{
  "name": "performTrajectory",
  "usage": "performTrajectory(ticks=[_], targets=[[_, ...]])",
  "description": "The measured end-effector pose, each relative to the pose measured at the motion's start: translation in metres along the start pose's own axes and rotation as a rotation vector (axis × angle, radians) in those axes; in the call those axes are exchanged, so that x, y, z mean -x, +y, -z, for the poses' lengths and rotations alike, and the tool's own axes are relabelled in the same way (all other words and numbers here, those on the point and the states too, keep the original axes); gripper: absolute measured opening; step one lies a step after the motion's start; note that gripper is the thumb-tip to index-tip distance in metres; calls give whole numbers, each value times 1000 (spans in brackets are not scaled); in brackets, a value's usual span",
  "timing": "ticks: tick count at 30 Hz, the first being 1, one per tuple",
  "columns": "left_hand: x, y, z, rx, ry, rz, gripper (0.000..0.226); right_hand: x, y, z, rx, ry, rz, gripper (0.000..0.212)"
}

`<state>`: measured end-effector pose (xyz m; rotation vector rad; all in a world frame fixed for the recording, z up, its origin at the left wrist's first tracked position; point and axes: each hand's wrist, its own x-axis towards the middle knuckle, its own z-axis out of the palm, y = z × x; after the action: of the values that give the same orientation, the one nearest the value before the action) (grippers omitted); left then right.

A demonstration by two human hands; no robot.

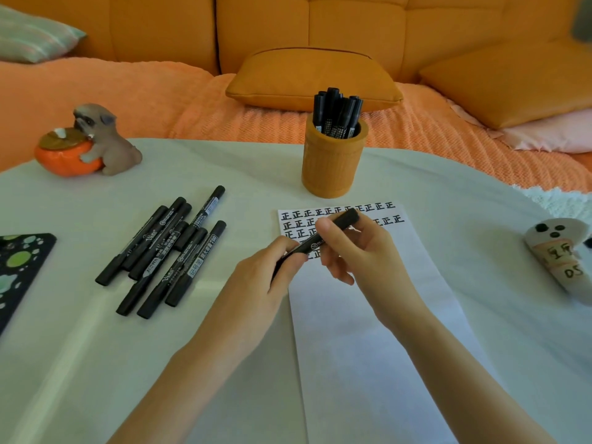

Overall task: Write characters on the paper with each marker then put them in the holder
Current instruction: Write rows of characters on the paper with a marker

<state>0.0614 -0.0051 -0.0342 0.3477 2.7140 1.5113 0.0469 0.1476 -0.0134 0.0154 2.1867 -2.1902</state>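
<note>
Both my hands hold one black marker (315,240) slantwise above the white paper (368,331). My left hand (266,280) grips its lower end, and my right hand (355,248) curls round its upper part. Rows of black characters (336,213) fill the top of the paper, partly hidden by my hands. The orange holder (333,165) stands just beyond the paper with several black markers (338,113) upright in it. A loose pile of several black markers (166,251) lies on the tablecloth to the left.
A dog-and-pumpkin figurine (86,142) sits at the far left of the table. A dark patterned board (16,270) lies at the left edge. A white plush toy (560,251) rests at the right. An orange sofa with cushions (314,78) is behind.
</note>
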Motion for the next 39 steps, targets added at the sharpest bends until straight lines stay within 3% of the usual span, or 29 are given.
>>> performTrajectory(ticks=[7, 26, 31, 36, 39], targets=[[3, 3, 1, -7, -4, 23, 24, 0, 2, -3, -29, -12, 24, 16], [-1, 4, 3, 336, -87, 78, 28, 2, 4, 3, -31, -61, 60, 17], [4, 8, 3, 298, -25, 41, 31, 2, 2, 1, -113, -36, 66, 17], [4, 9, -1, 222, -32, 24, 31, 1, 6, 2, -137, -114, -15, 23], [5, 7, -3, 211, -65, 40, 36, -3, 9, 7, -177, -69, -15, 17]])
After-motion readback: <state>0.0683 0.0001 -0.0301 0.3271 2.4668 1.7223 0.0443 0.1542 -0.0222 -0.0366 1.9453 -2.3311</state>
